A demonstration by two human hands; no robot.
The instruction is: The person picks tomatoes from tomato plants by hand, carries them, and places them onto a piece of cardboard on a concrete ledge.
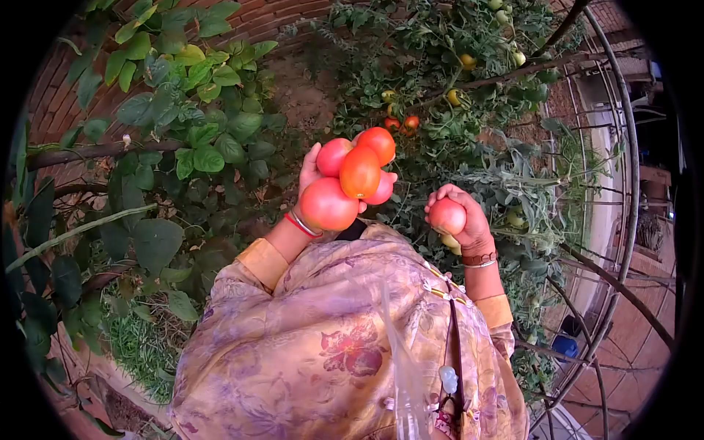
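Several red and pinkish tomatoes (360,171) are heaped in my left hand (309,170), whose fingers show at the edges of the pile. An orange-red oval tomato lies on top, and a large pink one sits nearest the wrist, above a red bracelet. My right hand (469,213) is wrapped round a single pinkish tomato (447,216), a little to the right of the pile. Just below that tomato hangs a pale yellowish fruit (449,240), partly hidden by the hand.
Tomato plants (469,139) with red, yellow and green fruit grow ahead and to the right. Leafy vines (213,139) stand on the left before a brick wall (257,26). Curved metal bars (631,147) and thin poles run down the right side.
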